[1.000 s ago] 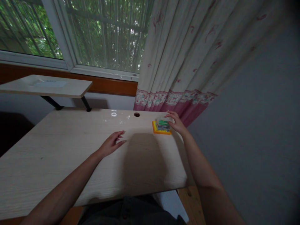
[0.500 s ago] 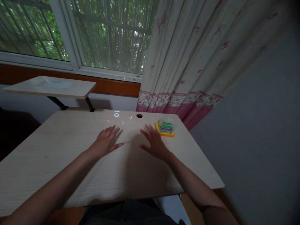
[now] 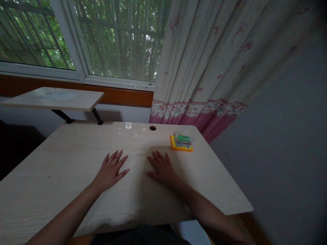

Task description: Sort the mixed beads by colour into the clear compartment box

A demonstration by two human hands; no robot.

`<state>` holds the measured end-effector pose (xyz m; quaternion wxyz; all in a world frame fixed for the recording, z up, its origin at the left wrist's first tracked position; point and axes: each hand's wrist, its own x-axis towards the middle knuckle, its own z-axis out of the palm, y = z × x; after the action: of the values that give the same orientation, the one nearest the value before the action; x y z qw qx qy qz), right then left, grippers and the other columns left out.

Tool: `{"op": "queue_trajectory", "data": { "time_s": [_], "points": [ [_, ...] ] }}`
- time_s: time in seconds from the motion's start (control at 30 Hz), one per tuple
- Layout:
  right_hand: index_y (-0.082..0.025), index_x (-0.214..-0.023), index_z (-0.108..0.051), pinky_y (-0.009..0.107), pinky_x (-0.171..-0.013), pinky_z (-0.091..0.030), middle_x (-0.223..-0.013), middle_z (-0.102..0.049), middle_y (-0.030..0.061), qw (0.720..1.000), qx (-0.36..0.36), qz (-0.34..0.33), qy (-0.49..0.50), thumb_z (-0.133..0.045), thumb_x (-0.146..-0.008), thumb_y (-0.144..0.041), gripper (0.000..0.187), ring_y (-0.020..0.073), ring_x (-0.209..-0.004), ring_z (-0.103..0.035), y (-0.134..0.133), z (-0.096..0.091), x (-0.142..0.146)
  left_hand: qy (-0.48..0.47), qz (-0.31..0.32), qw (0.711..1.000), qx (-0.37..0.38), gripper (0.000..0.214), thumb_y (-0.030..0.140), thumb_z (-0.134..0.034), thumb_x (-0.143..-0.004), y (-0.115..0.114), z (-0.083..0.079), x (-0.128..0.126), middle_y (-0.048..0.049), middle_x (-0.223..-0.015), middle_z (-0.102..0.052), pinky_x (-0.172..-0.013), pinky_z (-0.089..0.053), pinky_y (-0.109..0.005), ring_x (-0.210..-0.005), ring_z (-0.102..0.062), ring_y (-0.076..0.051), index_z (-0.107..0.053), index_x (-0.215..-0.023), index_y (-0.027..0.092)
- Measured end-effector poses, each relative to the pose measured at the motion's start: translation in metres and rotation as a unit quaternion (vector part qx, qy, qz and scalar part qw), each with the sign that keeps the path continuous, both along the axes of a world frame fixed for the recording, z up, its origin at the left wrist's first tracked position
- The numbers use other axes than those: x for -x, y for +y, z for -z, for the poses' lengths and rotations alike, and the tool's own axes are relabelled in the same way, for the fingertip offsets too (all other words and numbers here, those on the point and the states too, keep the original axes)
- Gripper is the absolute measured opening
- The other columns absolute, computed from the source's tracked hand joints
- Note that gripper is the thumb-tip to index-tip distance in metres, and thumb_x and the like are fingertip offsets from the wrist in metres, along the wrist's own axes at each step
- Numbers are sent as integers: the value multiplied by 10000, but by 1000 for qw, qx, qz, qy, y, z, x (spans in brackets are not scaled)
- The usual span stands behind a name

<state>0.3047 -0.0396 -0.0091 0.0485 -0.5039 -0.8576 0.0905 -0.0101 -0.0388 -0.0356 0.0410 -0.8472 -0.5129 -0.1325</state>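
My left hand (image 3: 110, 169) lies flat on the pale wooden table (image 3: 63, 163), palm down, fingers spread, holding nothing. My right hand (image 3: 161, 167) rests flat beside it, a hand's width to the right, fingers also stretched out and empty. A small stack of coloured flat pieces (image 3: 182, 142), orange at the bottom with green and blue layers and a clear lid on top, sits near the table's far right corner, a short way beyond my right hand and not touched.
A round cable hole (image 3: 152, 128) is in the table's back edge. A raised shelf (image 3: 53, 98) on black brackets stands at the back left under the window. A patterned curtain (image 3: 204, 61) hangs behind the right corner; a grey wall is on the right.
My right hand left the coloured stack and came back toward me, settling flat on the table. My left hand drew back slightly and flattened. The stack stayed in place.
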Motion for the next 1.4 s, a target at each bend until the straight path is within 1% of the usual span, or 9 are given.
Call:
{"op": "queue_trajectory", "data": {
  "time_s": [0.23, 0.47, 0.57, 0.7, 0.97, 1.4],
  "points": [
    [-289, -1535, -332, 639, -1185, -23, -1645, -165, 96, 1000, -7, 0, 4, -336, -900, -755, 787, 318, -1517, -137, 1, 3, -1, -5, 0, 1000, 8, 641, 641, -431, -936, -1, -1, 0, -102, -1607, -296, -1175, -211, -595, -1481, -269, -335, -431, -1479, 301],
    [-283, -1532, -342, 634, -1187, -30, -1639, -185, 106, 1000, -4, 1, 3, -356, -911, -733, 767, 318, -1516, -144, 1, 1, -1, -36, 6, 999, 6, 626, 630, -461, -928, -1, -1, 0, -87, -1598, -323, -1179, -208, -595, -1477, -279, -336, -449, -1466, 311],
    [-279, -1535, -334, 633, -1187, -30, -1640, -181, 107, 1000, -3, -3, 3, -363, -914, -723, 764, 317, -1517, -138, 1, 0, -1, -32, 6, 999, 2, 627, 635, -459, -926, 0, 2, 1, -86, -1595, -331, -1183, -200, -589, -1474, -285, -335, -455, -1462, 310],
    [-279, -1538, -324, 631, -1187, -30, -1644, -173, 102, 1000, -3, -3, 3, -349, -914, -730, 770, 312, -1520, -128, 1, 1, -2, -22, 4, 1000, 4, 630, 638, -443, -932, 1, 4, 2, -79, -1608, -302, -1181, -199, -584, -1482, -267, -326, -424, -1479, 326],
    [-276, -1528, -350, 629, -1188, -27, -1640, -189, 103, 1000, 0, -1, 6, -335, -908, -746, 778, 310, -1518, -137, 1, 1, -1, -17, 5, 1000, 7, 640, 641, -431, -934, 0, 2, 1, -86, -1609, -299, -1179, -203, -582, -1486, -258, -326, -410, -1488, 320],
    [-284, -1532, -338, 634, -1187, -30, -1641, -186, 97, 1000, -3, -3, 3, -345, -904, -747, 781, 312, -1518, -138, 2, 3, -2, -20, 2, 1000, 7, 644, 645, -432, -933, 0, 2, 1, -89, -1602, -315, -1176, -202, -590, -1476, -279, -333, -408, -1488, 319]
  ]
}}
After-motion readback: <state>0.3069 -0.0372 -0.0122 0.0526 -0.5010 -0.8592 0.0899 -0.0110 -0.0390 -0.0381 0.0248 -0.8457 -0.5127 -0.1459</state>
